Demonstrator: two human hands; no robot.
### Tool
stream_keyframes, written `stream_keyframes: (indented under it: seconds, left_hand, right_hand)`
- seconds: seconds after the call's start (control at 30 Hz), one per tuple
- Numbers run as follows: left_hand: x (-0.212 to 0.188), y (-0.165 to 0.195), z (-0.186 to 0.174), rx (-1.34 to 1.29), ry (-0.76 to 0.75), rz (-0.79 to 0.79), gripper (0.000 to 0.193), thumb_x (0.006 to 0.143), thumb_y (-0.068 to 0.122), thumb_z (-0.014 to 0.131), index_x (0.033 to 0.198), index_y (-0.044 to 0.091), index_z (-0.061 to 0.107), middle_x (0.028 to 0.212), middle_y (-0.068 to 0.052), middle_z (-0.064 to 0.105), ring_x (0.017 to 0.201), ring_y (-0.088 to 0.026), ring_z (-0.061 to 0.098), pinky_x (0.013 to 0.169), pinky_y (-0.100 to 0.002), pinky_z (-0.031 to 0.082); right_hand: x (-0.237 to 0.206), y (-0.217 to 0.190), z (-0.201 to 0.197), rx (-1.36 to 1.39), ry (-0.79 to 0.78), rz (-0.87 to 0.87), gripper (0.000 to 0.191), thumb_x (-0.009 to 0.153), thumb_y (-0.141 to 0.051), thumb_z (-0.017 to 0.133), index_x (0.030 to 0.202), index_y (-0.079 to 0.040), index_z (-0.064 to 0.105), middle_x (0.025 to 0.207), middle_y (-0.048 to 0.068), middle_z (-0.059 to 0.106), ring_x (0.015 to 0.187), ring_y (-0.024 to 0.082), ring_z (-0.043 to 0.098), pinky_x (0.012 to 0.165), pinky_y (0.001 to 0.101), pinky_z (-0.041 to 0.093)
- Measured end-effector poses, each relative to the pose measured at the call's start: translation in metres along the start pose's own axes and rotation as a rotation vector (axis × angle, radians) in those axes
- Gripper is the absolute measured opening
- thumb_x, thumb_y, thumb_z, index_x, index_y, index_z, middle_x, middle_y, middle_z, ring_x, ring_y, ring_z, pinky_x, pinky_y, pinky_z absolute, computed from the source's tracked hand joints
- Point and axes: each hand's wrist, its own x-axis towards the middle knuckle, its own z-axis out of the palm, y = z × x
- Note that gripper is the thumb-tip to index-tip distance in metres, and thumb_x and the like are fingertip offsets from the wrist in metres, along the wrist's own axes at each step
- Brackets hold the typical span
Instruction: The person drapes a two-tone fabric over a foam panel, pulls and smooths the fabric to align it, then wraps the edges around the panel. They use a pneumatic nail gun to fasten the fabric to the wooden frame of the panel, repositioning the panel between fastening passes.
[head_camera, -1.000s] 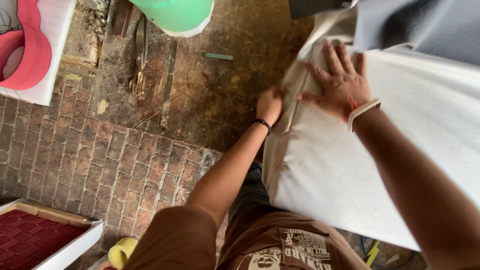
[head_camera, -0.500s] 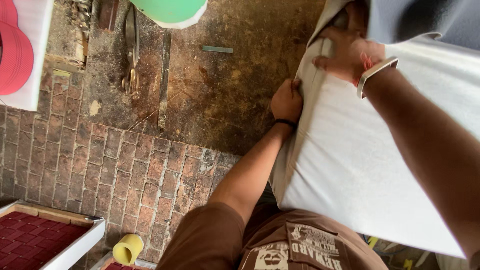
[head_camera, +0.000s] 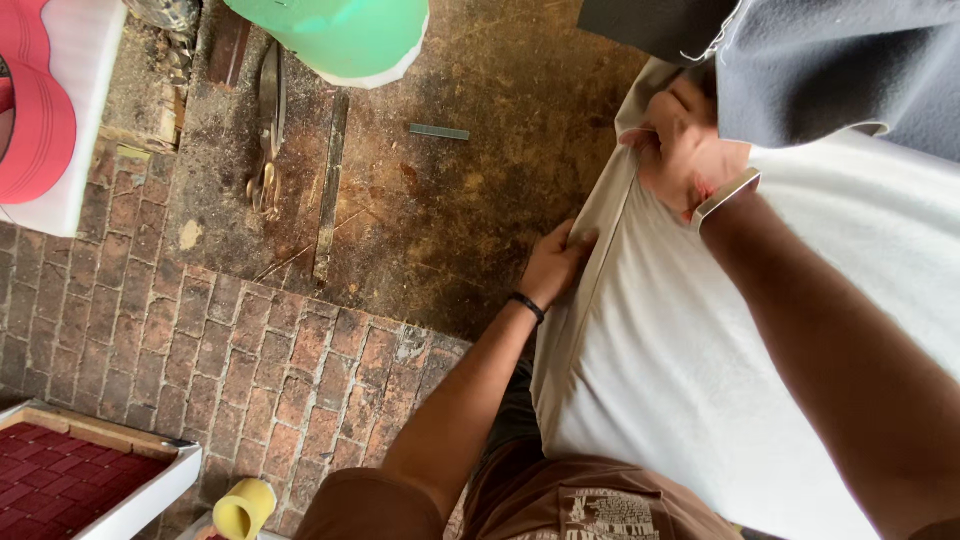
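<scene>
A large white cushion (head_camera: 760, 350) with a beige side panel lies across the person's lap, partly under grey fabric (head_camera: 840, 70). The right hand (head_camera: 685, 150) clenches its upper edge; the left hand (head_camera: 553, 265) pinches the side seam.

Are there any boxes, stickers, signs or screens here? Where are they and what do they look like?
No signs, screens or boxes with labels show.
Printed patch: on the person's brown shirt, bottom middle; a pale rectangle with a dark picture.
Yellow roll: bottom left on the brick floor; a short tube, plain, no label visible.
White tray with red woven filling: bottom left corner; unmarked.
</scene>
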Motion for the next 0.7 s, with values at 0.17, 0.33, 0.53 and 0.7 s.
stream_keyframes:
  seconds: [0.17, 0.33, 0.53, 0.7]
  left_hand:
    - [-0.011, 0.008, 0.018, 0.446, 0.507, 0.212, 0.021, 0.104, 0.029, 0.052, 0.102, 0.012, 0.064, 0.090, -0.017, 0.072, 0.082, -0.038, 0.069, 0.072, -0.050, 0.053]
    - [-0.004, 0.011, 0.021, 0.588, 0.446, 0.128, 0.025, 0.103, 0.036, 0.049, 0.100, 0.015, 0.062, 0.087, -0.019, 0.072, 0.083, -0.043, 0.068, 0.070, -0.055, 0.050]
    - [-0.003, 0.009, 0.018, 0.679, 0.359, 0.102, 0.030, 0.103, 0.044, 0.043, 0.105, 0.018, 0.059, 0.088, -0.017, 0.073, 0.085, -0.043, 0.068, 0.072, -0.057, 0.050]
    - [-0.008, 0.001, 0.019, 0.585, 0.313, 0.220, 0.023, 0.093, 0.039, 0.050, 0.103, 0.020, 0.059, 0.090, -0.015, 0.074, 0.084, -0.040, 0.070, 0.070, -0.054, 0.053]
  right_hand:
    - [0.012, -0.011, -0.011, 0.074, -0.252, 0.190, 0.006, 0.093, -0.016, 0.074, 0.097, -0.012, 0.074, 0.118, 0.014, 0.065, 0.091, 0.030, 0.067, 0.074, 0.0456, 0.054]
    - [0.019, -0.020, -0.019, 0.048, -0.325, 0.151, 0.020, 0.086, -0.022, 0.076, 0.104, -0.016, 0.073, 0.121, 0.008, 0.064, 0.108, 0.033, 0.065, 0.090, 0.0465, 0.052]
    - [0.011, -0.041, -0.027, 0.128, -0.415, 0.349, 0.028, 0.097, -0.022, 0.070, 0.125, -0.017, 0.069, 0.139, 0.010, 0.058, 0.119, 0.034, 0.060, 0.097, 0.0477, 0.049]
    - [-0.073, -0.097, -0.053, -0.230, -0.310, -0.243, 0.062, 0.094, -0.050, 0.063, 0.147, -0.019, 0.058, 0.157, 0.010, 0.047, 0.145, 0.032, 0.041, 0.120, 0.0512, 0.036]
